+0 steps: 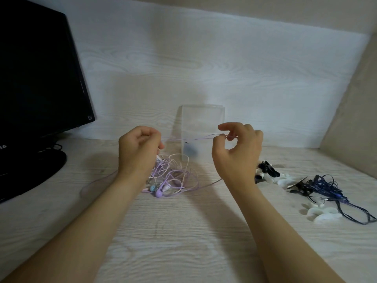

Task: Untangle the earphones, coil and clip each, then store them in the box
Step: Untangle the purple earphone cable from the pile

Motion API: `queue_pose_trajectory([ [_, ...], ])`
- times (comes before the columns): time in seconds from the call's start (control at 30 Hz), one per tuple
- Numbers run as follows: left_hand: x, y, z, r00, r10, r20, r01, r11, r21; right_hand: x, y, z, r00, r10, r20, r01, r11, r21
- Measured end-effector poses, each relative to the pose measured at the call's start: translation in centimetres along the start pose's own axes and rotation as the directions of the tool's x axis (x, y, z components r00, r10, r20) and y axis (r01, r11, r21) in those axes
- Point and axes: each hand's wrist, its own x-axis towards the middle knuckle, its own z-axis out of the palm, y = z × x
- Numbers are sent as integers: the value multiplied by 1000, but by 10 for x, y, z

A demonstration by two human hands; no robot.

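A tangle of purple, pink and white earphones (173, 176) lies on the table between my hands. A thin purple cable (195, 138) is stretched in the air between them. My left hand (139, 152) grips one end with curled fingers, above the tangle. My right hand (237, 150) pinches the other end between thumb and fingertips. Behind the cable stands the translucent plastic box (202, 129), with something dark blue inside it. A loose dark blue earphone bundle (326, 188) lies at the right.
Black and white clips (269, 174) lie right of my right hand, and more white clips (322, 215) sit near the blue cable. A black monitor (38, 78) on its stand fills the left. A wall closes off the right side.
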Motion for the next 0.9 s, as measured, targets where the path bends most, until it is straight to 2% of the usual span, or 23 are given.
queue_pose_trajectory([
  [0.07, -3, -4, 0, 988, 155, 23, -157, 973, 169, 0, 2, 2, 1000, 0, -9, 0, 1000, -24],
  [0.17, -7, -9, -1, 938, 334, 93, -342, 843, 415, 0, 4, 3, 1000, -14, -13, 14, 999, -34],
  [0.33, -5, -18, -2, 847, 480, 229, -519, 655, 549, 2, 8, 3, 1000, -8, -12, 7, 999, -49],
  [0.43, 0, -26, -5, 826, 505, 250, -532, 552, 642, 4, 10, 3, 999, 12, -32, -13, 998, -53],
  [0.57, 4, -26, -11, 854, 451, 259, -503, 589, 633, 5, 8, 2, 994, 100, -41, -101, 994, -36],
  [0.7, 0, -24, -8, 891, 355, 284, -444, 549, 708, 2, 0, -5, 987, 163, 1, -163, 985, 52],
  [0.77, 0, -23, -6, 923, 271, 273, -382, 557, 737, 3, -1, -7, 982, 187, -6, -187, 982, 28],
  [0.83, -1, -19, -5, 945, 204, 254, -325, 642, 694, 5, -2, -7, 978, 209, -19, -209, 977, -34],
  [0.9, -3, -9, -4, 950, 151, 274, -285, 780, 557, 7, 1, -5, 967, 254, 9, -251, 961, -114],
])
